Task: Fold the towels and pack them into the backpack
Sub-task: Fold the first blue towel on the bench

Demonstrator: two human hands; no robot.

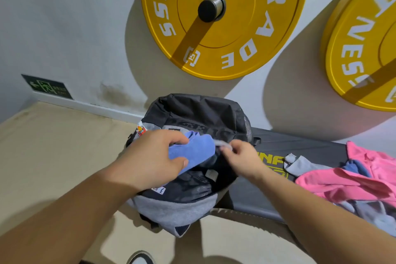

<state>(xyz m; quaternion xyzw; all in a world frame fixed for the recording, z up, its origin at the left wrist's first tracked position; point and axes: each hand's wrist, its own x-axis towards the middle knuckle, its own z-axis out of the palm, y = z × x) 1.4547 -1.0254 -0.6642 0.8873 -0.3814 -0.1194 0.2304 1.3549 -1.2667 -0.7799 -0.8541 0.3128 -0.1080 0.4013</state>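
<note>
A black and grey backpack (pixel 184 203) stands open on the left end of a black bench. My left hand (pixel 150 156) grips a folded blue towel (pixel 197 150) and holds it over the backpack's mouth. Just to the right, my right hand (pixel 242 156) pinches the light-coloured rim of the backpack opening (pixel 222 143). Further right on the bench lie a pink towel (pixel 351 180), a grey towel (pixel 304 165) and a bit of another blue towel (pixel 355 167), all loose and unfolded.
The black bench (pixel 300 146) stands against a white wall. Two yellow weight plates (pixel 222 19) hang on pegs above it. Beige floor (pixel 53 146) spreads to the left, and a shoe (pixel 141 259) shows at the bottom edge.
</note>
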